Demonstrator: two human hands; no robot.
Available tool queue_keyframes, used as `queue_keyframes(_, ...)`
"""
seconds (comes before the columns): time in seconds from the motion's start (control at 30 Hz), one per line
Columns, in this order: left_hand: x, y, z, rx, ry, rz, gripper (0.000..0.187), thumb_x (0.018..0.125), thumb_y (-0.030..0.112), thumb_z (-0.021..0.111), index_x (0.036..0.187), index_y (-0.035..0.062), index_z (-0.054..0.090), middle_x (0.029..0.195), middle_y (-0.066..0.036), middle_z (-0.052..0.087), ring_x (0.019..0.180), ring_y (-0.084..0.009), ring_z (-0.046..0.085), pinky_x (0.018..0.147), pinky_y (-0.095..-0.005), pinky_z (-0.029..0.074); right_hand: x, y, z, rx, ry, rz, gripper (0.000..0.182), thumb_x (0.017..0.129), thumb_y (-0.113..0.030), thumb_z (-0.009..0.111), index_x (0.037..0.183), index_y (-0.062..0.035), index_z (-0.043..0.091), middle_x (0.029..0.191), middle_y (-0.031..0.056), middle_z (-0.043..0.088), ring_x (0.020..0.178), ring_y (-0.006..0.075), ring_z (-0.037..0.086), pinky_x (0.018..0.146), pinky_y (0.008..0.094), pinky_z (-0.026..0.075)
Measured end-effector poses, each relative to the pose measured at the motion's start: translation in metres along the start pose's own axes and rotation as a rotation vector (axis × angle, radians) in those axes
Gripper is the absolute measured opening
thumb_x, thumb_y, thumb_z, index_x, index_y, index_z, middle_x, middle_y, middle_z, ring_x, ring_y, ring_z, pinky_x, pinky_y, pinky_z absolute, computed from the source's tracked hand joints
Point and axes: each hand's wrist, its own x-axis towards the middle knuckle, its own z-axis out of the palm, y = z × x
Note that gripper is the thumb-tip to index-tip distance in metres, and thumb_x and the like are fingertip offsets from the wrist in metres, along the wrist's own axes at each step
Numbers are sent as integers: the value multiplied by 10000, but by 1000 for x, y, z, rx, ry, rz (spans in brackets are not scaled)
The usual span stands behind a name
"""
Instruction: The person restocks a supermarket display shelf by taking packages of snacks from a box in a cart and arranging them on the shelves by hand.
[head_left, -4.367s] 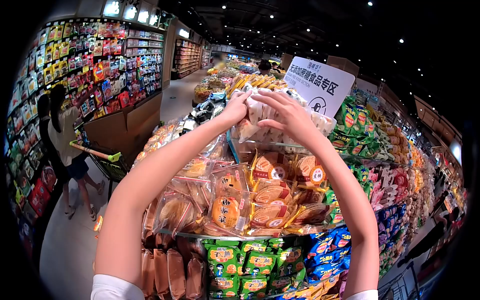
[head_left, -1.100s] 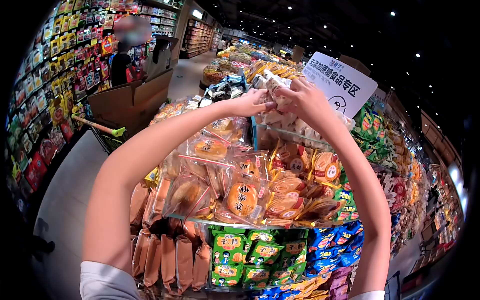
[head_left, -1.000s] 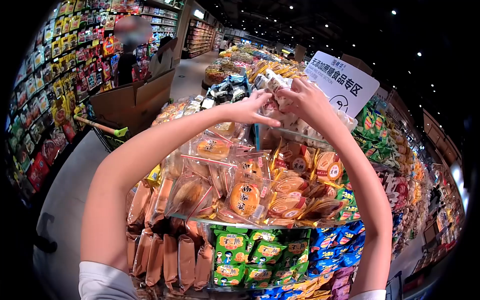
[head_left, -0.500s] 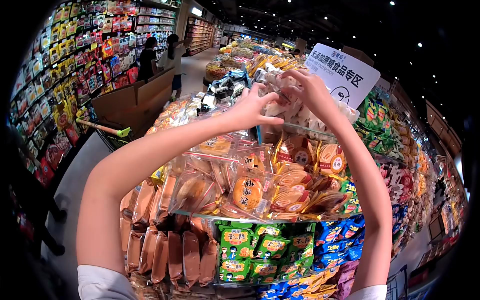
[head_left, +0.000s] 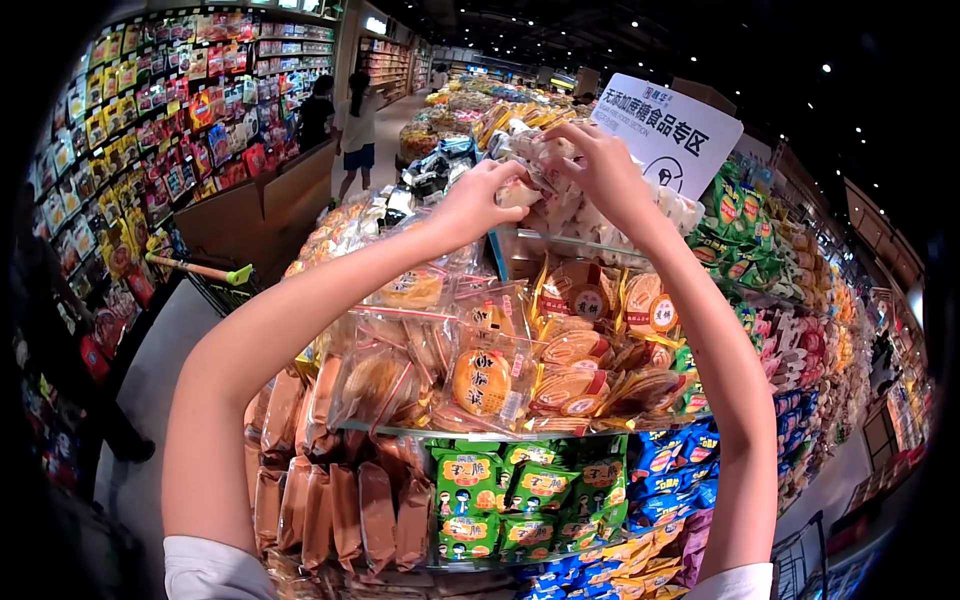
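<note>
Both my arms stretch forward over a tiered snack display to a heap of small white-wrapped packets (head_left: 615, 222) on the upper tier. My left hand (head_left: 487, 200) has its fingers and thumb bent round a white packet (head_left: 515, 192) at the heap's left side. Just to its right, my right hand (head_left: 592, 168) curls down from above, fingertips pressed on a white wrapper of the same heap. The fingertips of both hands nearly meet. Below them lie clear bags of round biscuits (head_left: 482, 382) and round wafers in gold-edged wrappers (head_left: 570, 350).
A white sign (head_left: 665, 130) stands behind the heap. Green packets (head_left: 525, 495) and brown wrapped bars (head_left: 378, 515) fill the lower tier. A shopping cart handle (head_left: 200, 267) and a cardboard box (head_left: 250, 215) are on the left. People stand in the aisle beyond.
My left hand has moved up to the white packets, and its spread fingers have closed round one. My right fingers have come down onto the heap. The view has shifted slightly.
</note>
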Motion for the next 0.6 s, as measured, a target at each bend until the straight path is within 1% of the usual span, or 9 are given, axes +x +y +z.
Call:
queue_keyframes(0.07, -3, 14, -5, -18, -4, -73, 374, 732, 234, 660, 1028, 43, 534, 940, -135, 516, 820, -248, 521, 763, -342, 435, -1, 1, 1, 8, 17, -9, 257, 746, -216, 652, 940, -67, 576, 832, 160, 594, 769, 349, 570, 658, 408, 450)
queue_keyframes(0.1, -4, 16, -1, -20, -10, -36, 365, 729, 232, 662, 1014, 37, 544, 924, -139, 500, 780, -254, 525, 722, -342, 441, 0, 0, 0, 18, 30, -19, 255, 746, -215, 653, 939, -66, 575, 835, 159, 595, 768, 349, 570, 656, 407, 451)
queue_keyframes(0.27, 0, 14, 18, 157, 65, -28, 384, 716, 248, 674, 982, 3, 543, 889, -149, 458, 737, -280, 516, 697, -349, 440, -1, -6, 0, -1, -25, 47, 247, 760, -198, 637, 959, -68, 573, 851, 160, 592, 774, 350, 571, 660, 409, 451)
queue_keyframes(0.33, 5, 7, 15, 218, -53, -17, 429, 731, 312, 649, 979, -12, 516, 1015, -210, 444, 887, -373, 514, 772, -451, 432, -2, -3, 1, 4, -36, 66, 240, 766, -197, 628, 961, -68, 572, 857, 159, 592, 775, 350, 572, 660, 409, 452)
queue_keyframes(0.37, 5, 3, 12, 262, -85, 22, 506, 716, 380, 655, 1011, -6, 514, 1097, -218, 410, 1018, -381, 431, 837, -489, 387, -3, -1, 2, -7, -15, 27, 234, 771, -197, 620, 961, -69, 569, 864, 156, 592, 777, 348, 574, 663, 409, 454)
queue_keyframes(0.4, 3, 2, 13, 258, -87, 30, 506, 716, 380, 655, 1011, -6, 514, 1097, -218, 410, 1018, -381, 431, 837, -489, 387, -5, 0, 3, -23, 8, -11, 229, 776, -197, 612, 962, -70, 567, 872, 153, 591, 780, 346, 576, 665, 410, 456)
queue_keyframes(0.47, 0, 2, 16, 224, 20, -14, 517, 685, 396, 679, 1006, 22, 525, 1133, -195, 374, 1007, -370, 384, 871, -444, 357, -7, 2, 4, -41, 18, 0, 227, 778, -197, 607, 966, -75, 566, 880, 149, 591, 783, 343, 578, 669, 408, 458)
queue_keyframes(0.5, 1, 1, 18, 168, -50, -31, 593, 676, 442, 666, 1043, 4, 508, 1249, -224, 297, 1107, -432, 319, 896, -513, 345, -6, 0, 3, -52, 27, 5, 226, 780, -198, 603, 969, -79, 566, 889, 144, 591, 786, 340, 580, 674, 407, 461)
queue_keyframes(0.6, 6, 0, 31, 173, -114, -73, 531, 700, 378, 648, 1035, -7, 502, 1240, -232, 305, 1124, -437, 308, 895, -521, 348, -9, -6, 2, -84, 20, 55, 245, 771, -183, 609, 994, -91, 568, 898, 141, 590, 802, 339, 580, 685, 406, 461)
